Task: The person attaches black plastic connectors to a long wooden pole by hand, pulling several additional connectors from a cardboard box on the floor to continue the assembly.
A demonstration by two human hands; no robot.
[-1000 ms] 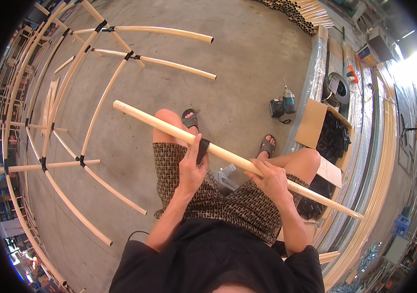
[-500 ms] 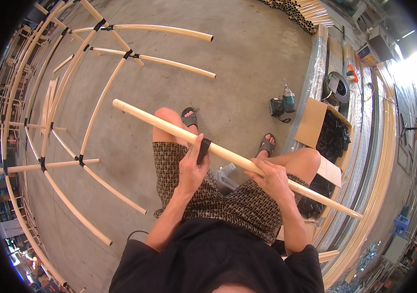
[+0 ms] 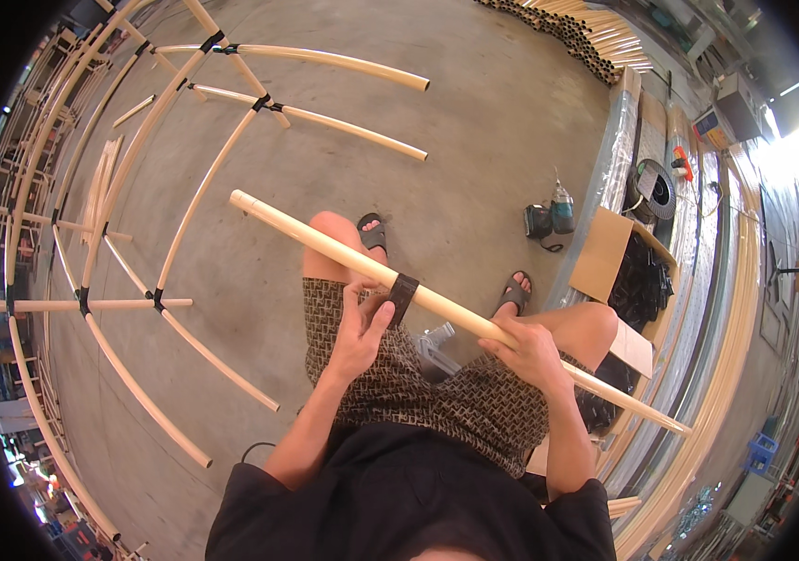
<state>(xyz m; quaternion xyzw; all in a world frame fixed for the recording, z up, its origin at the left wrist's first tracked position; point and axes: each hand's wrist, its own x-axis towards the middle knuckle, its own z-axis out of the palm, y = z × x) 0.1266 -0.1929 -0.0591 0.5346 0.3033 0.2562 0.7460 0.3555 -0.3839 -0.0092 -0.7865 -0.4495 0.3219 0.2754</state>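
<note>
Left hand [image 3: 360,332] has loosened, its index finger dropping off the pipe [image 3: 320,241]; thumb touches the black clip [image 3: 403,301] across it, pinch unclear. Right hand [image 3: 527,352] grasps the pipe above the lap; preventing roll should help.

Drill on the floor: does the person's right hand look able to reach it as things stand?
Probably not: the right hand is holding the pale pole, and the drill sits out beyond the sandalled right foot.
</note>
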